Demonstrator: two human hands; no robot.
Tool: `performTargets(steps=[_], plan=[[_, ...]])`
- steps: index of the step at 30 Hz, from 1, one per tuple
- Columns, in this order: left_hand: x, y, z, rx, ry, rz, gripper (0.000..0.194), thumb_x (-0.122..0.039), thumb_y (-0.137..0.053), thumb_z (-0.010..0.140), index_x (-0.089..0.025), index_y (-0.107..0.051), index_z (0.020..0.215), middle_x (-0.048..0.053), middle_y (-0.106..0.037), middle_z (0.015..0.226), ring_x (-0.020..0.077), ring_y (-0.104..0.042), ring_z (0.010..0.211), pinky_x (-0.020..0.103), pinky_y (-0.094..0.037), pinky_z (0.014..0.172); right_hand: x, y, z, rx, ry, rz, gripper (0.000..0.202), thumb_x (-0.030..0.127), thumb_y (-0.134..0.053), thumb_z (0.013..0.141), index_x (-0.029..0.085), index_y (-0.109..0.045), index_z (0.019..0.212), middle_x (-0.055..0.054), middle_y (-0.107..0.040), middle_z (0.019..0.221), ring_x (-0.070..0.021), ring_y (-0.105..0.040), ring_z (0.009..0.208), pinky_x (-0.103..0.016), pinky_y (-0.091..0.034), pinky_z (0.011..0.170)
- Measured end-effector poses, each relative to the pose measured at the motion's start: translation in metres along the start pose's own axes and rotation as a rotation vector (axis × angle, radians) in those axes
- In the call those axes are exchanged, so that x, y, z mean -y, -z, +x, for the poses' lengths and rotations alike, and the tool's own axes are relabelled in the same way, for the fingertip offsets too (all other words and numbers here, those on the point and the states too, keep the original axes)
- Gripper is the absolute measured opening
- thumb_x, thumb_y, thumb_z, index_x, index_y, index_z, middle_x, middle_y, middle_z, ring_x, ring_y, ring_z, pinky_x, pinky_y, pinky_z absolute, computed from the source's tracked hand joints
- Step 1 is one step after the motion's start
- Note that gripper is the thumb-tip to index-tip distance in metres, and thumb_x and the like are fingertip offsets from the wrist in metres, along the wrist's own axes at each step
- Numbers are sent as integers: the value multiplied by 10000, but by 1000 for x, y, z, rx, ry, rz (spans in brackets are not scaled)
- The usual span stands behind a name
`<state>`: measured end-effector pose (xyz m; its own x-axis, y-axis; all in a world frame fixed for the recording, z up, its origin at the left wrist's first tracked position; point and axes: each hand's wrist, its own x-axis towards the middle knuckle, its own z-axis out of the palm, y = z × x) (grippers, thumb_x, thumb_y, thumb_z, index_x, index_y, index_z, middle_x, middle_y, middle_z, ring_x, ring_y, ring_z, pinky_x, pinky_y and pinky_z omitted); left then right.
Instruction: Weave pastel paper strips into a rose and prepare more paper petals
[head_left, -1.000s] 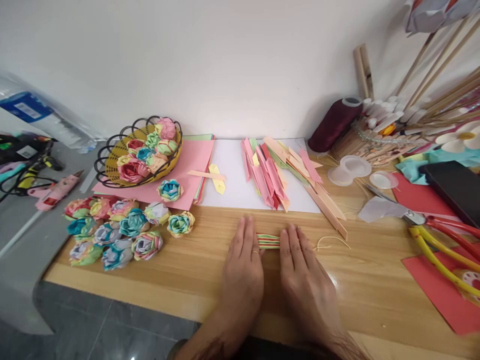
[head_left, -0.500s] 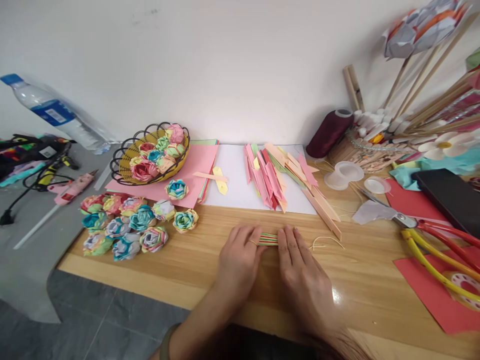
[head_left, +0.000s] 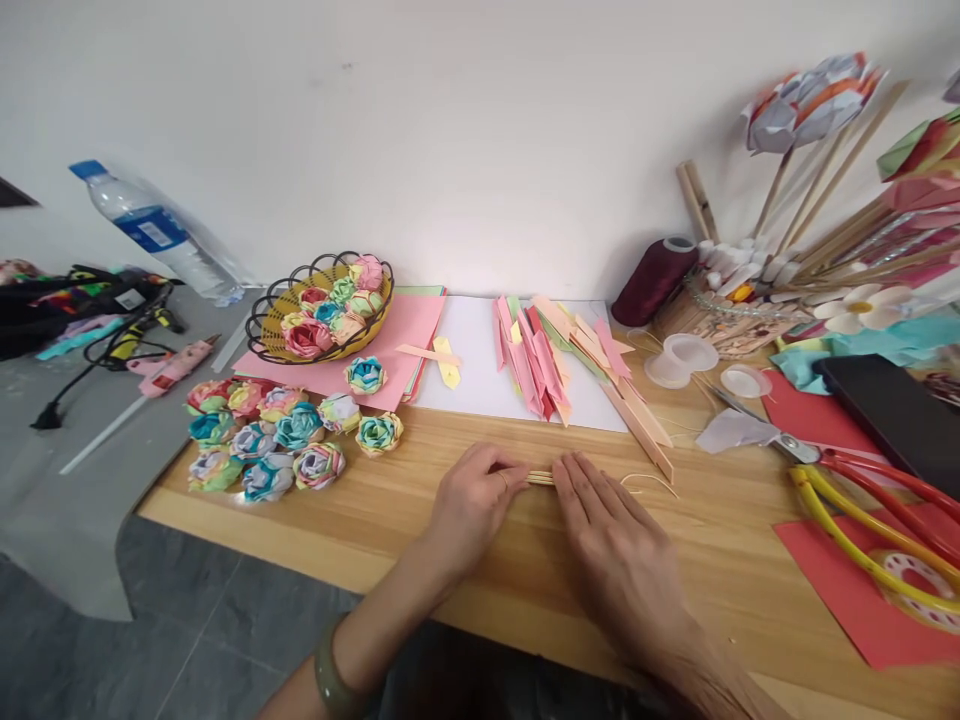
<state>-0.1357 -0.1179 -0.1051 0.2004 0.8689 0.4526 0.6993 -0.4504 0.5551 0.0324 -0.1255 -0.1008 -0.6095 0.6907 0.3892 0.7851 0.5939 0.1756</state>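
Observation:
A small stack of folded paper strips, pale yellow on the side that shows, lies between my hands over the wooden table. My left hand is closed on its left end, thumb and fingers pinching. Across the right end, my right hand grips with its fingers long and close together; its thumb is hidden. Beside the right fingers a thin pale thread curls on the wood. Beyond the hands, folded pink, red, green and peach paper pieces are piled on a white sheet.
Several paper flowers sit at the left, near a yellow basket of more flowers. Further left are a pink glue gun and a water bottle. Red-and-yellow scissors, a maroon thread spool and a black phone-like object lie right.
The stack between my hands showed green and red stripes and now shows a pale yellow side. My left fingers have tightened into a pinch. The camera view has shifted slightly left.

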Motion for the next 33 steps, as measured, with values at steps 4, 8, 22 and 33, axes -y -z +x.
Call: performTargets(steps=[4, 8, 22, 33], plan=[[2, -2, -2, 14, -16, 41, 171, -167, -508, 825, -154, -677, 845, 43, -612, 718, 127, -560, 680, 237, -488, 594, -20, -3, -2, -34, 91, 184, 359, 28, -368, 818, 53, -604, 1087, -160, -658, 1076, -231, -601, 1013, -366, -511, 824], [-1, 3, 1, 72, 22, -18, 148, -168, -543, 801, -149, -681, 851, 48, -621, 741, 138, -571, 696, 257, -483, 630, -43, -1, 4, 54, 92, 435, 314, 84, -360, 867, 112, -606, 1061, -117, -679, 1006, -199, -623, 934, -345, -524, 776], [-30, 36, 66, 803, 610, -826, 220, -163, -582, 683, -146, -627, 898, -20, -568, 676, 86, -476, 572, 230, -385, 583, -97, 58, 64, 517, 215, 836, 314, 156, -402, 865, 161, -711, 816, -13, -660, 598, -92, -575, 499, -186, -416, 485], [-47, 25, 57, 635, 623, -921, 360, -467, -576, 734, -115, -621, 676, -5, -535, 566, 84, -459, 537, 228, -350, 573, -110, 71, 83, 824, -16, 1144, 287, 322, -514, 807, 128, -722, 846, -27, -621, 585, -97, -542, 499, -188, -430, 456]])
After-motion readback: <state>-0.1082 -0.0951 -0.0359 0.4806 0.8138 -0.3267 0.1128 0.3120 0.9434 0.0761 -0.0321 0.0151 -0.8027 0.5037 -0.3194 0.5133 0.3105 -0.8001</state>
